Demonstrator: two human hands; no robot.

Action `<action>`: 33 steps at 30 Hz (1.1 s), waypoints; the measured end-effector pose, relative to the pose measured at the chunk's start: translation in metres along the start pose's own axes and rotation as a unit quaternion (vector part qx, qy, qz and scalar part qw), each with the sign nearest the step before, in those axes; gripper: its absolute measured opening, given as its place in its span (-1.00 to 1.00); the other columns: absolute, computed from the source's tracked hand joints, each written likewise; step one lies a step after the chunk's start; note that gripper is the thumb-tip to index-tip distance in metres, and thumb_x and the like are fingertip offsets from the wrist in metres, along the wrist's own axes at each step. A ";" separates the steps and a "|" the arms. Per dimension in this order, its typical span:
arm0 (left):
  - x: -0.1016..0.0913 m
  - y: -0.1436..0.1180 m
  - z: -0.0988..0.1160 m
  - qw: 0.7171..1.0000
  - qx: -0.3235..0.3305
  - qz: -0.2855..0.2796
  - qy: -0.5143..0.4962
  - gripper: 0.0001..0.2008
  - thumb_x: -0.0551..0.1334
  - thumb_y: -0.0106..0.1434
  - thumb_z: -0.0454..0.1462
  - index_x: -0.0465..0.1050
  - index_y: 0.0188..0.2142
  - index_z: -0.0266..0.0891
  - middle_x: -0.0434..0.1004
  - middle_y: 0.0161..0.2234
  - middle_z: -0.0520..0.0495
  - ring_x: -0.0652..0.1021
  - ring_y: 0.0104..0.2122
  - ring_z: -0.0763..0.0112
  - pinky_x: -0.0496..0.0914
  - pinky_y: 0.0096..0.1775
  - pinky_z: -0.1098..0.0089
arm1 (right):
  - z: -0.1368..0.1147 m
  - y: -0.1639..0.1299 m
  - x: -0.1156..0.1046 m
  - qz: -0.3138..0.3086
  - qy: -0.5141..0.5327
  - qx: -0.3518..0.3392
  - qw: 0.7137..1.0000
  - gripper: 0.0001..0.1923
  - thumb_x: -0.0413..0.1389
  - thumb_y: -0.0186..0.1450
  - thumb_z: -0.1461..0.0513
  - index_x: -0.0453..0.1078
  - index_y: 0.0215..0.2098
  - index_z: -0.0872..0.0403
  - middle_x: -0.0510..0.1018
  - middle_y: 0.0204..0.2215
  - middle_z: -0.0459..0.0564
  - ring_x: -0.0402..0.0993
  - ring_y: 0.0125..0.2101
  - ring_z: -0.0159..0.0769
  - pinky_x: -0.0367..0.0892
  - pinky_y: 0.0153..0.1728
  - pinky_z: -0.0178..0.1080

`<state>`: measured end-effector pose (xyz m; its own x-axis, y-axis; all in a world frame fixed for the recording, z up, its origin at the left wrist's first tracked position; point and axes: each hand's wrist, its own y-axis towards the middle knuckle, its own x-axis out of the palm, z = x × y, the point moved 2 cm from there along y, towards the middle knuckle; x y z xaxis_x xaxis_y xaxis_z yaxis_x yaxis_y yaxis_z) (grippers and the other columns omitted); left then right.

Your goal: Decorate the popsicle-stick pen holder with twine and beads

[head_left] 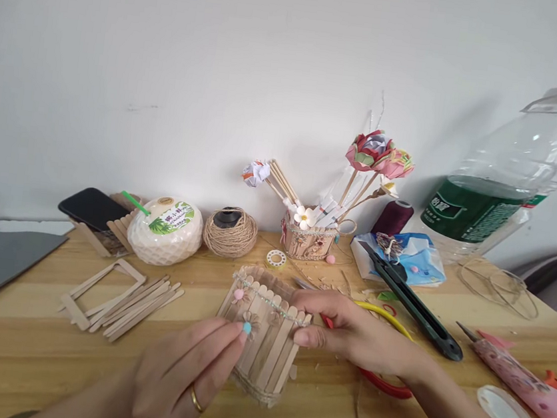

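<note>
A small box of wooden craft sticks [268,352] is tilted in front of me, with a glittery trim near its rim and twine along its base. My right hand [350,328] is closed on its upper right edge, thumb on the front face, fingers behind. With my left hand [184,373], I pinch a small light-blue pom-pom [247,327] against a twine flower on that face. A pink pom-pom [238,294] sits at the centre of another twine flower, up and to the left. A ring is on one left finger.
Left lie loose craft sticks [144,308] and a stick frame [78,293]. Behind are a white coconut [165,236], a twine ball [230,234] and a decorated flower holder [310,241]. Rightward are red-and-yellow-handled scissors [389,385], a utility knife [417,312], pink-handled pliers [515,380] and a large bottle [503,181].
</note>
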<state>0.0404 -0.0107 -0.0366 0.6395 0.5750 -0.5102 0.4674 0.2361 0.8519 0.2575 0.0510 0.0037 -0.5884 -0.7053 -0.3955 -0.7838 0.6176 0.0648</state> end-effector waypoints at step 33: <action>-0.010 0.007 -0.023 0.990 0.053 -0.128 -0.011 -0.78 0.09 0.25 -0.46 0.41 -0.12 -0.39 0.56 -0.26 -0.19 0.54 -0.20 0.28 0.49 -0.21 0.30 | 0.001 0.000 -0.001 0.000 0.008 0.014 1.000 -0.83 0.07 0.30 0.17 0.42 -0.31 0.11 0.44 -0.35 -0.10 0.35 -0.27 -0.35 0.24 -0.22 -0.33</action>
<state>0.0231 0.0028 -0.0232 0.5041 0.4892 -0.7117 0.6769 0.2879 0.6774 0.2582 0.0518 0.0031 -0.5912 -0.7113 -0.3801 -0.7785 0.6265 0.0385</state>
